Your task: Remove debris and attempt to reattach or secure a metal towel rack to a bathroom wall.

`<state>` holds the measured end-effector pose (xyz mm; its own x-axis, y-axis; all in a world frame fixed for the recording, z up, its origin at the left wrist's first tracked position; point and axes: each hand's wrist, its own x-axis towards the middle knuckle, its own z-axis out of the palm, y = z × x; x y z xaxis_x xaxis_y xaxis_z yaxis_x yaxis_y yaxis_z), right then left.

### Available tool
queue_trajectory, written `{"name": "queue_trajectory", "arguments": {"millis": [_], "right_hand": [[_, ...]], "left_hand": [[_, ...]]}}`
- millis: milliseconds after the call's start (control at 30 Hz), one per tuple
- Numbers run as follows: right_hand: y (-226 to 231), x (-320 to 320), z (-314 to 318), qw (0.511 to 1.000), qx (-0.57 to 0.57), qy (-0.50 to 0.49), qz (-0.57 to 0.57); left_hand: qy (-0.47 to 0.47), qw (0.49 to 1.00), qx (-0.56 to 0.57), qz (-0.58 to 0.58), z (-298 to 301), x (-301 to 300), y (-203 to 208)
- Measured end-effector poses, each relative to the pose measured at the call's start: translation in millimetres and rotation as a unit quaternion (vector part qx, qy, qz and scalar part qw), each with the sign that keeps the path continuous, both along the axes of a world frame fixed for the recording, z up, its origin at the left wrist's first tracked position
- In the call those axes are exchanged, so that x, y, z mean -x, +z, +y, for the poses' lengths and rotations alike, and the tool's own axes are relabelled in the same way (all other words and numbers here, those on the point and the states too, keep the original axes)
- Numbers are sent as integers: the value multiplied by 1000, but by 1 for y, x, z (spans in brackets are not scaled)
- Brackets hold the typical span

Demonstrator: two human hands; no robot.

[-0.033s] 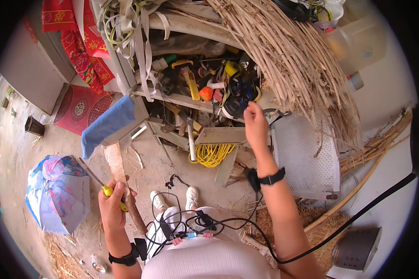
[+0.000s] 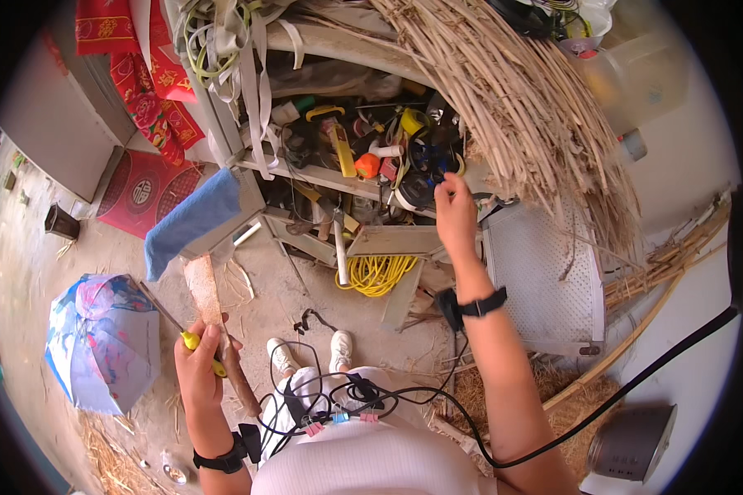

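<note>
My left hand [image 2: 198, 363] is closed around two tools at once. One is a screwdriver [image 2: 191, 339] with a yellow handle and a thin dark shaft. The other is a rusty, broad-bladed knife [image 2: 203, 289], its brown wooden handle pointing down toward my body. My right hand [image 2: 456, 216] reaches to the front of a cluttered shelf, fingers curled together beside a black and blue object [image 2: 425, 165]. Anything in those fingers is too small to make out. Nearby on the shelf lie an orange ball-like thing [image 2: 366, 166], a white pipe fitting [image 2: 385, 151] and a yellow-handled tool [image 2: 342, 148].
Dry stalks [image 2: 520, 115] hang over the shelf's right side, above a perforated metal panel [image 2: 545, 280]. Yellow rope [image 2: 376, 275] lies below the shelf. A blue towel [image 2: 191, 219] hangs at left, near an open umbrella [image 2: 103, 342]. Black cables [image 2: 421, 394] cross my lap.
My right hand and forearm have shifted slightly to the right. The left hand and its two tools are almost unmoved.
</note>
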<state>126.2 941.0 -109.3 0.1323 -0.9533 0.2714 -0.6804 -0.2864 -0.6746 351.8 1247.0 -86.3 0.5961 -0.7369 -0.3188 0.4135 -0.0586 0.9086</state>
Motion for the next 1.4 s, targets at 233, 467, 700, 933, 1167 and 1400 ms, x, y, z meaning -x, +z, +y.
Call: {"name": "queue_trajectory", "arguments": {"millis": [233,467,700,933,1167,1400], "right_hand": [[-2,-39,-50,972,-63,-129,187],[-16,-32,-70,976,-33,-110,185],[-20,-28,-64,977,1,-99,190],[-15,-28,-62,978,12,-89,190],[-26,-9,-87,993,-61,-33,-93],[-24,-3,-90,975,-70,-19,-211]], "left_hand": [[59,998,-29,11,24,-8,-9],[78,996,-39,20,30,-14,-18],[61,998,-17,28,21,-14,-17],[62,998,-21,23,20,-13,-17],[64,997,-21,28,18,-12,-19],[77,996,-30,24,19,-12,-19]]}}
